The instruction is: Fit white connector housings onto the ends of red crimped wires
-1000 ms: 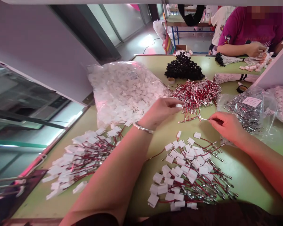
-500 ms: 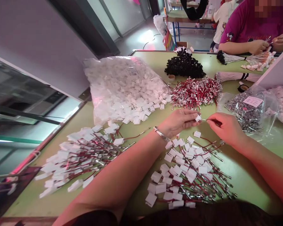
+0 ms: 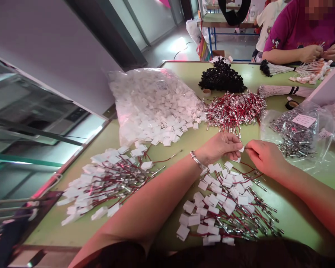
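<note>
My left hand [image 3: 222, 147] pinches a small white connector housing [image 3: 241, 149] at its fingertips. My right hand [image 3: 264, 156] meets it from the right, fingers pinched on a red wire whose end is at the housing. Both hands hover just above a heap of finished red wires with white housings [image 3: 226, 201] on the green table [image 3: 290, 208]. A pile of loose red wires with metal terminals [image 3: 234, 108] lies just beyond the hands. An open clear bag of white housings [image 3: 153, 104] spills toward my left hand.
A second heap of finished wires [image 3: 106, 182] lies at the left. A bag of metal terminals [image 3: 296, 130] sits at the right, a black connector pile [image 3: 222, 78] farther back. Another person in a magenta shirt [image 3: 293, 33] works across the table.
My left hand came back from the white housing bag with a housing and met my right hand. The two hands have closed together, the wire end now at the housing.
</note>
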Motion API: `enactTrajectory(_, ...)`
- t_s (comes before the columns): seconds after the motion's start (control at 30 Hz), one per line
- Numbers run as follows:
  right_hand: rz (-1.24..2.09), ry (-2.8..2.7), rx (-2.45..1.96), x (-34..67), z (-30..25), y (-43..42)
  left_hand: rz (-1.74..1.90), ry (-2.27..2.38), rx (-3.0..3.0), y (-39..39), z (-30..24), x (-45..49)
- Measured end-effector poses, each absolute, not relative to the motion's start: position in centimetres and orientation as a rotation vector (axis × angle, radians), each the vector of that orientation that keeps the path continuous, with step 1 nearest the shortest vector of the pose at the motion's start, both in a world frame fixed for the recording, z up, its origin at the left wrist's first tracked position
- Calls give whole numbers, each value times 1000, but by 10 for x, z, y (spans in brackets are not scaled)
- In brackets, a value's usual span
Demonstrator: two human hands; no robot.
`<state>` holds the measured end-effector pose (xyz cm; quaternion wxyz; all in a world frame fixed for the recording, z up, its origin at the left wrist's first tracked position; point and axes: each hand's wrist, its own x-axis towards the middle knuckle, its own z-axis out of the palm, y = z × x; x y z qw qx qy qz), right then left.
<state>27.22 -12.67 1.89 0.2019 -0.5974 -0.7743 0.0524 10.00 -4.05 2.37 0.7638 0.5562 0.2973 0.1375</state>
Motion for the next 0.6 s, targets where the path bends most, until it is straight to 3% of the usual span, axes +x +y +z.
enactTrajectory(0.13, 286, -2103, -1662, 269, 26, -128, 219, 616, 1503, -28, 35, 91)
enactTrajectory(0.37, 608, -2177, -1615, 254, 46, -142, 565, 1101, 2139, -3, 30, 81)
enactTrajectory(0.6, 147, -1886, -2220, 334, 47, -108, 404, 1005, 2583, -13, 16, 100)
